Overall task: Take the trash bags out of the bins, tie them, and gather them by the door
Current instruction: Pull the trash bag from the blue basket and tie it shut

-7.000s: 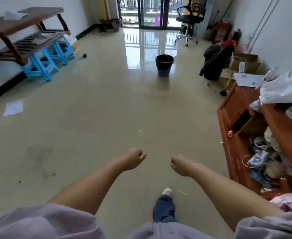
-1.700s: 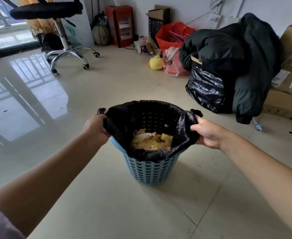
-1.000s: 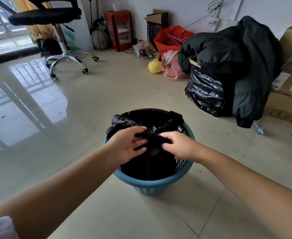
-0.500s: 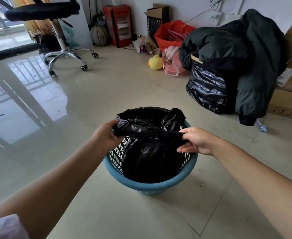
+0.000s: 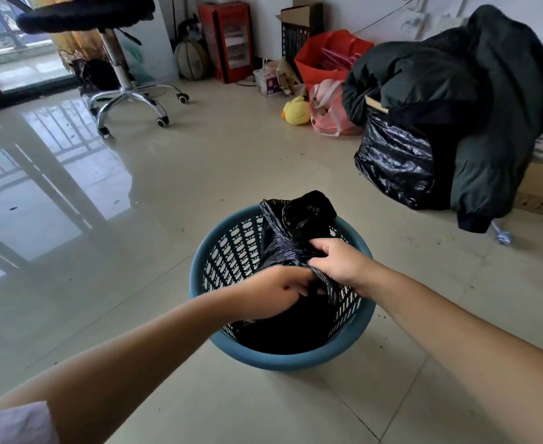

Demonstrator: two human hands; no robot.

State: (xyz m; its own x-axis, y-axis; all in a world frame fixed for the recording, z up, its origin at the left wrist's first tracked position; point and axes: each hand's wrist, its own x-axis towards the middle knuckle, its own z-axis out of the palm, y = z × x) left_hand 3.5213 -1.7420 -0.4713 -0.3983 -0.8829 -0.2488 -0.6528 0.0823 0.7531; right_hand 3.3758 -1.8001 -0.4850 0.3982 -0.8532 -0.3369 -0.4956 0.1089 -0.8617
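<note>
A glossy black trash bag [image 5: 291,225] sits inside a blue plastic bin [image 5: 231,251] with a perforated lattice wall, its crinkled top gathered into twisted strands that rise just above the far rim while the bulk of the bag fills the bin's near side. Both hands meet over the middle of the bin: the left hand [image 5: 275,283] has its fingers curled round a strand of the bag's mouth, and the right hand [image 5: 339,261] has its fingers closed on the neighbouring strand, the two strands crossing between them — whether a knot is formed cannot be told. The bin stands on the tiled floor [image 5: 167,193], which lies open and shiny to the left and on the near side, with window reflections across it. To the far right, well apart from the bin, a dark jacket [image 5: 475,91] is draped over a full black bag [image 5: 395,161] with cardboard boxes behind it at the right edge. Along the far wall sit a pink plastic bag [image 5: 331,113], a yellow duck toy [image 5: 296,111], a red bag [image 5: 328,54] and a red heater [image 5: 228,40]. An office chair [image 5: 119,75] on a chrome wheeled base stands at the far left near the glass door — open floor separates it from the bin.
</note>
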